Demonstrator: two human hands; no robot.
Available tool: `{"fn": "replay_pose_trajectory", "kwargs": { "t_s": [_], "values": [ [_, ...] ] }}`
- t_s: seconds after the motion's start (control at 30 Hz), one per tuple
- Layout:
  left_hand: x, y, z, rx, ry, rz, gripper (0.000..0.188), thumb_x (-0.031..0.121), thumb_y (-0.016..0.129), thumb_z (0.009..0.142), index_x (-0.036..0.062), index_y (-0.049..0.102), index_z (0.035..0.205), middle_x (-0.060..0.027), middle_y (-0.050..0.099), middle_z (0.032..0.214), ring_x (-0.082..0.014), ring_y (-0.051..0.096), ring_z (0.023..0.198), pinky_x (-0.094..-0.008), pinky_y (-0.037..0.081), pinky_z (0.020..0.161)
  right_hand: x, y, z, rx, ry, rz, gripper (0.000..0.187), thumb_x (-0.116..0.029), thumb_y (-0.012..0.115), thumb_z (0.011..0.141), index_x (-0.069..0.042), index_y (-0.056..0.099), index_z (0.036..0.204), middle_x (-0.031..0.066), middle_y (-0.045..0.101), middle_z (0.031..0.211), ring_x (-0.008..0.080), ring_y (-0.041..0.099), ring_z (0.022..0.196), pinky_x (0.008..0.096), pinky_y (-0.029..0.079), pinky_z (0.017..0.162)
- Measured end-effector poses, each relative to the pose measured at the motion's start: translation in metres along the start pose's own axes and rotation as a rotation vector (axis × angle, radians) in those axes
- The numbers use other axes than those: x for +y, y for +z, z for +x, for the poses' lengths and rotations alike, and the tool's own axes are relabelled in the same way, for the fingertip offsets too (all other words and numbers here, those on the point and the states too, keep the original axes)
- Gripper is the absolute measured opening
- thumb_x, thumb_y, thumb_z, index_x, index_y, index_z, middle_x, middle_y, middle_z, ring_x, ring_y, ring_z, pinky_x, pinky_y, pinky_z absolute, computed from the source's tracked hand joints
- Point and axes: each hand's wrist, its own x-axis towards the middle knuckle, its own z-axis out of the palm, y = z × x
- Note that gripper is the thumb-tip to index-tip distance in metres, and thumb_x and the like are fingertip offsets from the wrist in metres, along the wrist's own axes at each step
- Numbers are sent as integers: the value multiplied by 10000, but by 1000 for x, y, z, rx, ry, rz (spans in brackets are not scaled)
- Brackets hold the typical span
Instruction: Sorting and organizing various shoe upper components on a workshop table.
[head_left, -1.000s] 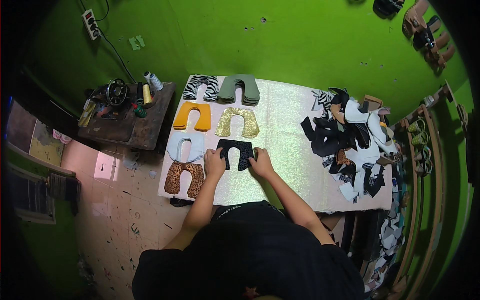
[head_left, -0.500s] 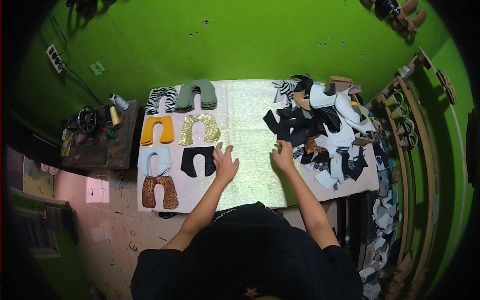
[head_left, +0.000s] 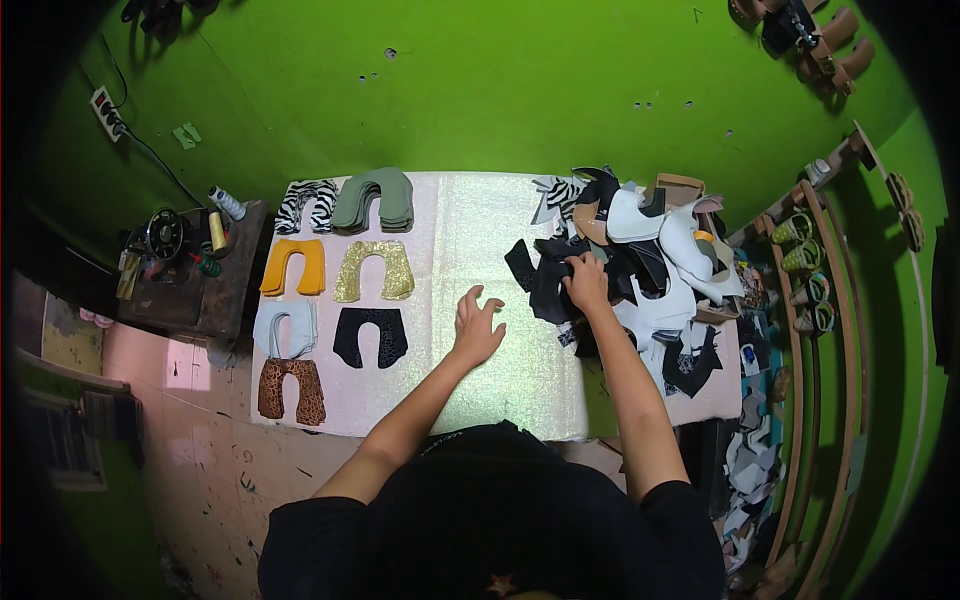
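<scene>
While right hand (head_left: 587,283) grips pile (head_left: 640,260), mat (head_left: 470,230) bare

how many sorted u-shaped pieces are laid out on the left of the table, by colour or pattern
zebra: 1
green stack: 1
orange: 1
gold glitter: 1
pale blue: 1
black: 1
leopard: 1
total: 7 spots; the green one is several pieces stacked, count unclear
</scene>
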Motion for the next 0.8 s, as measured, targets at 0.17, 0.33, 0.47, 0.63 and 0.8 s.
{"fn": "replay_pose_trajectory", "kwargs": {
  "t_s": [0.17,0.33,0.47,0.63,0.8],
  "values": [
    [-4,4,7,7,-39,2,349,154,628,704,99,520,1031,-190,264,1269,-370,228,1193,-471,248,963,4,-2,6,28,-125,-78,325,-139,731,602,-107,567,881,63,516,891,264,499,913,390,405,752],
    [-3,8,17,15,-53,6,338,145,630,701,100,525,1019,-188,279,1260,-370,243,1186,-465,263,955,13,0,3,64,-203,-16,333,-118,743,568,-97,540,831,60,513,851,260,504,870,375,385,718],
    [6,12,30,19,-20,5,333,142,632,700,102,529,1014,-185,304,1242,-366,267,1176,-461,275,949,25,9,-2,120,-272,51,321,-92,745,550,-89,536,794,62,504,832,256,497,833,367,369,694],
    [19,16,53,28,47,19,364,138,632,700,112,519,1045,-158,344,1233,-344,291,1177,-454,289,941,23,7,-8,237,-375,75,229,-104,728,571,-84,572,738,47,494,815,234,488,808,356,359,683],
    [39,20,72,-4,85,-13,466,118,627,703,91,475,1142,-134,360,1270,-325,315,1175,-426,271,976,23,3,-13,288,-417,95,164,-115,701,610,-91,614,746,34,500,814,213,483,792,343,354,680]
  ]
}}
